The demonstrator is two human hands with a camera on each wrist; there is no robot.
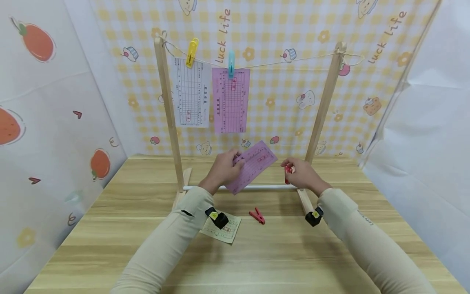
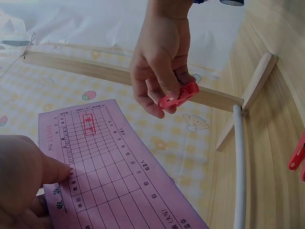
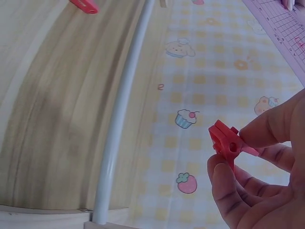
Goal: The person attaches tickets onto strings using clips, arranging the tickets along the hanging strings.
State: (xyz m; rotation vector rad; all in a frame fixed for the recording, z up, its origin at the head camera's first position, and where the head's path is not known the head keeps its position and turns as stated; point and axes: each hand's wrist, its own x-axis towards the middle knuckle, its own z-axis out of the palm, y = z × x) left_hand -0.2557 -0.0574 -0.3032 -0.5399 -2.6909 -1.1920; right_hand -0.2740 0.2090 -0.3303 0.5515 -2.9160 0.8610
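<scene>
My left hand [image 1: 225, 167] pinches a pink printed form [image 1: 253, 165] by one edge, thumb on its printed face, and the sheet tilts up to the right above the table. In my right hand [image 1: 302, 173] is a red clothespin [image 3: 228, 143], gripped between thumb and fingers, apart from the form. Behind them a string [image 1: 279, 61] runs between two wooden posts. On it hang a white form [image 1: 191, 94] under a yellow clothespin [image 1: 192, 53] and another pink form [image 1: 230, 102] under a light blue clothespin [image 1: 231, 64].
A second red clothespin [image 1: 258, 215] lies on the wooden table [image 1: 279, 261]. Left of it a pale green form [image 1: 224, 232] lies partly behind my left wrist camera. A white rod [image 1: 264, 187] joins the feet of the left post [image 1: 169, 114] and right post [image 1: 324, 106].
</scene>
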